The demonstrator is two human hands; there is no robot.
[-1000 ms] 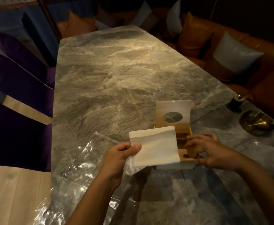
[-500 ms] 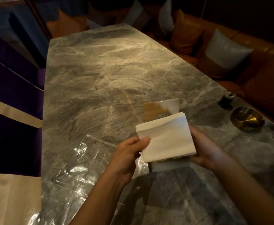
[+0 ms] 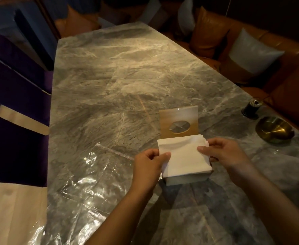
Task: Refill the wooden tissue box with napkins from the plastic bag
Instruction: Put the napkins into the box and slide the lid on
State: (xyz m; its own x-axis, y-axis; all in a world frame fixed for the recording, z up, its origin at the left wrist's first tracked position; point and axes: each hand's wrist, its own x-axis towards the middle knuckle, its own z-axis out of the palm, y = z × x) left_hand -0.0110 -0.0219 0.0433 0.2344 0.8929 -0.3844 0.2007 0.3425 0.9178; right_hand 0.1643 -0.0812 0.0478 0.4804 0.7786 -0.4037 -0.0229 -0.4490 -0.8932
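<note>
Both hands, left (image 3: pixel 147 164) at 9 o'clock and right (image 3: pixel 221 152) at 3, pinch the napkins (image 3: pixel 184 156) over the box (image 3: pixel 186 179). Keep them flat and push down gently.

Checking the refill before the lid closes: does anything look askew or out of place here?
Slightly. The napkin stack, held by the left hand and right hand, sits twisted over the wooden tissue box, its far right corner fanned out. The empty plastic bag lies crumpled on the table.
</note>
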